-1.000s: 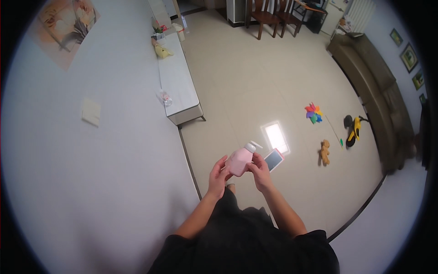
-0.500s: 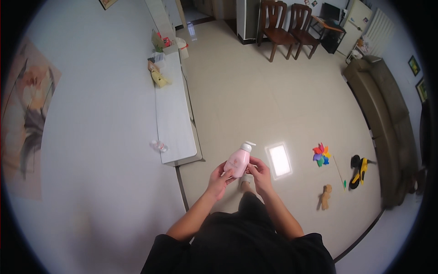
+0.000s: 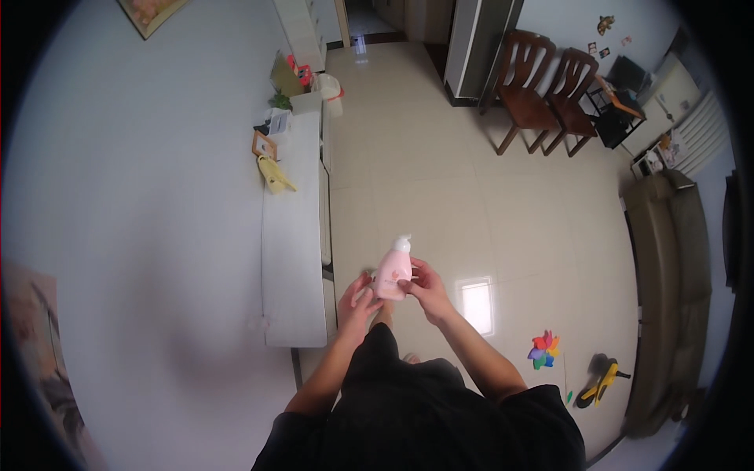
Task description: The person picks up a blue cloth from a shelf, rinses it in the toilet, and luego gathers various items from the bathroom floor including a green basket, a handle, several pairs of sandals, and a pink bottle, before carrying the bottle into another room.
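Note:
A pink pump bottle (image 3: 393,276) with a white pump head is held up in front of my body, tilted slightly to the right. My right hand (image 3: 430,294) grips it from the right, with the thumb across its lower front and the fingers behind. Beside its lower left stands my left hand (image 3: 356,304), fingers apart and close to the base; whether a fingertip touches the bottle is hard to make out.
A long white cabinet (image 3: 294,294) runs along the left wall, bearing a yellow cloth-like item (image 3: 274,175) and a picture frame (image 3: 265,146). A colourful pinwheel (image 3: 543,351) and a yellow-black toy (image 3: 603,385) lie on the floor near the brown sofa (image 3: 658,298). Wooden chairs (image 3: 528,102) stand far right.
My view has moved forward along the cabinet. The left hand has loosened from the bottle, which the right hand now holds more upright. The small plush toy has left the view.

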`<action>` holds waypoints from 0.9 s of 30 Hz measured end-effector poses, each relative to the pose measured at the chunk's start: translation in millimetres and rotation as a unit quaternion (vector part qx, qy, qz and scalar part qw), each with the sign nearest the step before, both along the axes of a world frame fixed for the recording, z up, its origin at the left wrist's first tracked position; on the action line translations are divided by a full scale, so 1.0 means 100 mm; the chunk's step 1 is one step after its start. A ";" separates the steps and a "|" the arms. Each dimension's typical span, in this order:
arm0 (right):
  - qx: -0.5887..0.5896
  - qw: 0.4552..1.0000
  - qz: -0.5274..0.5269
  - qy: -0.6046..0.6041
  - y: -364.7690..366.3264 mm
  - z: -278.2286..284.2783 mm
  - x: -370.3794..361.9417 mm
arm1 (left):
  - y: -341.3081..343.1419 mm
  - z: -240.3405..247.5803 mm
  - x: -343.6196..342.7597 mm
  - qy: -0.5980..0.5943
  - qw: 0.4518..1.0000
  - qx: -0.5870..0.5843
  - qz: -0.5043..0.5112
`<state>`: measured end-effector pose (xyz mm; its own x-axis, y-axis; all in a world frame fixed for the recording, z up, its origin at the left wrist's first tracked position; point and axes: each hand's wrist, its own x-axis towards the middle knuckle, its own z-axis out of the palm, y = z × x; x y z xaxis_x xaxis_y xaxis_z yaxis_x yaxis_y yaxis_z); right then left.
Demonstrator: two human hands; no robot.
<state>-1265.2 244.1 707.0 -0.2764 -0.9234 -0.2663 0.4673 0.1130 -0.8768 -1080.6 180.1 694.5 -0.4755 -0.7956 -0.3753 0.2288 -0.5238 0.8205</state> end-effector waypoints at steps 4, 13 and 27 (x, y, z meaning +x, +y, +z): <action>0.012 0.998 -0.031 -0.044 -0.91 -0.07 -0.82 | -1.15 -0.16 -0.50 -0.035 0.997 0.069 0.024; 0.008 0.991 -0.134 -0.021 -2.70 -0.11 -2.74 | -3.64 -0.02 -2.25 -0.061 0.994 0.093 0.008; -0.014 0.998 -0.060 -0.019 -6.49 -0.08 -5.74 | -7.16 -0.02 -4.97 -0.043 0.993 0.109 0.017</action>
<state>-1839.1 -405.1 699.2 -0.3748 -0.8919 -0.2531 0.5091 0.0302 -0.8602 -1577.9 -536.4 692.2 -0.4084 -0.7066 -0.5778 0.1833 -0.6836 0.7064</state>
